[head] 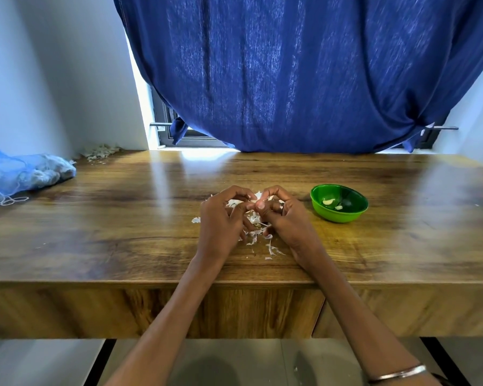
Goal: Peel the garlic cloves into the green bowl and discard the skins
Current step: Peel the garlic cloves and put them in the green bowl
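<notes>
The hands (255, 215) hide most of the garlic clove (253, 201) between them.

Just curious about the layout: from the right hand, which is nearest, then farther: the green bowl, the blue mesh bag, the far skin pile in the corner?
1. Green bowl, just right of the right hand.
2. Blue mesh bag, far left edge.
3. Skin pile, back-left corner; close to the bag's distance, hard to separate.

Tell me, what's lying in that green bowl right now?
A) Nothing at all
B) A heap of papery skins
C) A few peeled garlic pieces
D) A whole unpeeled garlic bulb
C: the green bowl holds a few pale peeled garlic pieces on its bottom, while the papery skins lie scattered on the wooden table beneath the hands.
</notes>
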